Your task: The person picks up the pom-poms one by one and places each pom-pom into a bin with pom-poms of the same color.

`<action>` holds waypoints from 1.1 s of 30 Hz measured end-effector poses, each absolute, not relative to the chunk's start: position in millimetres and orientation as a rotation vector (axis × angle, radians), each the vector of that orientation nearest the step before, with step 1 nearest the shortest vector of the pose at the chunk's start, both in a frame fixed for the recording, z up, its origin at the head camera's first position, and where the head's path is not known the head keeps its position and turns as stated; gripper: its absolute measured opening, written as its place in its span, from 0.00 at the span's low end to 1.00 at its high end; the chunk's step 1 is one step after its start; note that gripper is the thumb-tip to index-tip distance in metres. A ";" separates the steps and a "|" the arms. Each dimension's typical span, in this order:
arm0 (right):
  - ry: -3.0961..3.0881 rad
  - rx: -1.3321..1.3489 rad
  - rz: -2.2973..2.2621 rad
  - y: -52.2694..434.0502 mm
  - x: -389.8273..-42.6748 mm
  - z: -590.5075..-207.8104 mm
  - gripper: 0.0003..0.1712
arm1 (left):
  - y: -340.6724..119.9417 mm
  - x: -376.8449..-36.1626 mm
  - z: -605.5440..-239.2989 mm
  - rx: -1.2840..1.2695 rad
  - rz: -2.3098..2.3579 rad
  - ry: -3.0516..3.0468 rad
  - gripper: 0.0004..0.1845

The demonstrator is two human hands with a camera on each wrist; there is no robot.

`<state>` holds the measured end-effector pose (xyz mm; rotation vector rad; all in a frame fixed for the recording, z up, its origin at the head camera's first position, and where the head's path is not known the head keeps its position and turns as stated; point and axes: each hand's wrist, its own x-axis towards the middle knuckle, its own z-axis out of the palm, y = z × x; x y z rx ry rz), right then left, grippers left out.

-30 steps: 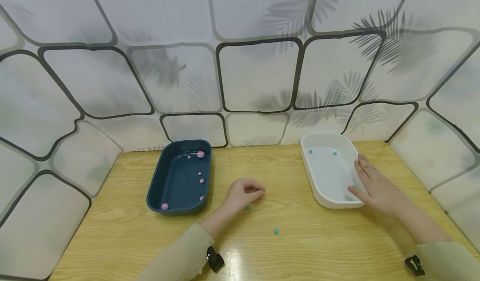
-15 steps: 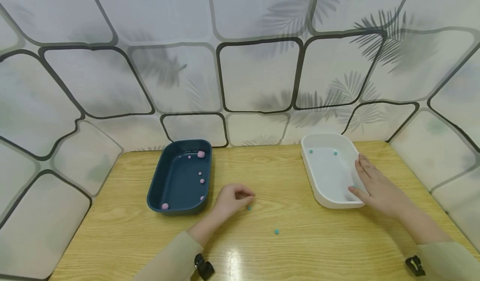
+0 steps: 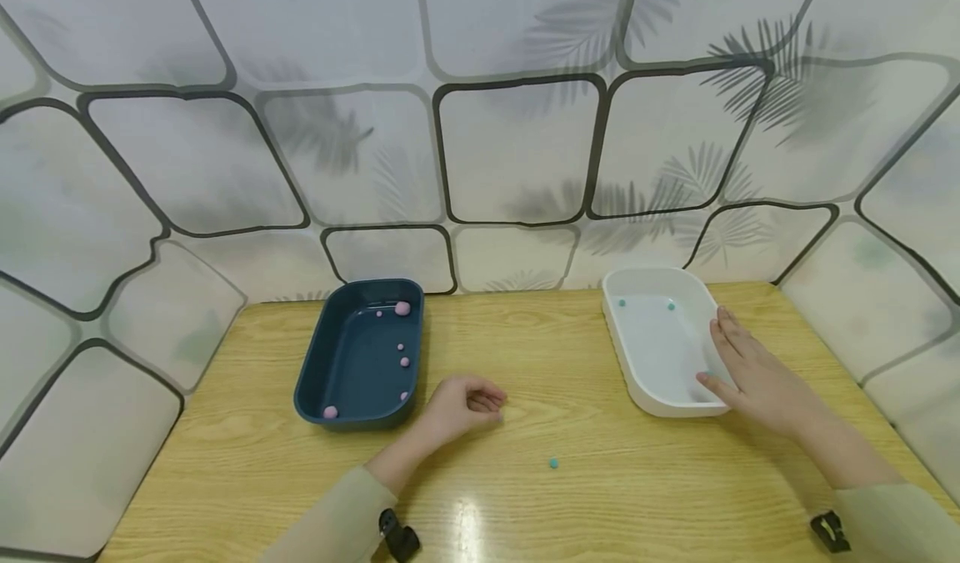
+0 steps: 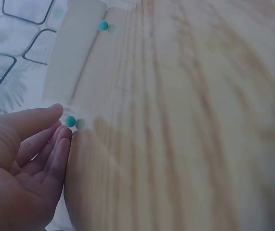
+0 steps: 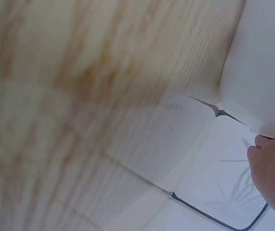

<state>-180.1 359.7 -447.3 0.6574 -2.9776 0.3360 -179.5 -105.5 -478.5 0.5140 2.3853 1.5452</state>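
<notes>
My left hand [image 3: 461, 409] is low over the wooden table, palm side toward the right, thumb and fingers apart. In the left wrist view a small teal ball [image 4: 70, 121] sits right at the fingertips, in the gap beside the thumb; from the head view the hand covers it. A second teal ball [image 3: 553, 463] lies on the table to the right and nearer the front. My right hand [image 3: 750, 375] rests on the right rim of a white tray [image 3: 628, 363], fingers straight along it and thumb over the inside. Two teal balls [image 3: 671, 306] show inside the tray's far end.
A dark blue tray [image 3: 318, 354] stands left of my left hand, holding several pink balls [image 3: 402, 308] of different sizes. Patterned cloth walls [image 3: 517, 154] close off the back and sides of the table [image 3: 525, 329].
My left hand has drawn back left and down toward the nearer teal ball, which it now hides from the head view. The right hand and both trays have stayed in place.
</notes>
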 end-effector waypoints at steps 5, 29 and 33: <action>-2.964 0.662 0.338 360.3 -180.2 -447.8 0.50 | -106.5 -178.9 -478.0 0.599 1.479 2.418 0.14; -2.958 0.668 0.341 362.5 -181.1 -449.3 0.51 | -102.7 -180.0 -476.8 0.713 1.289 2.606 0.05; -2.973 0.665 0.351 362.1 -181.4 -449.2 0.51 | -103.5 -180.7 -478.7 0.696 1.306 2.606 0.03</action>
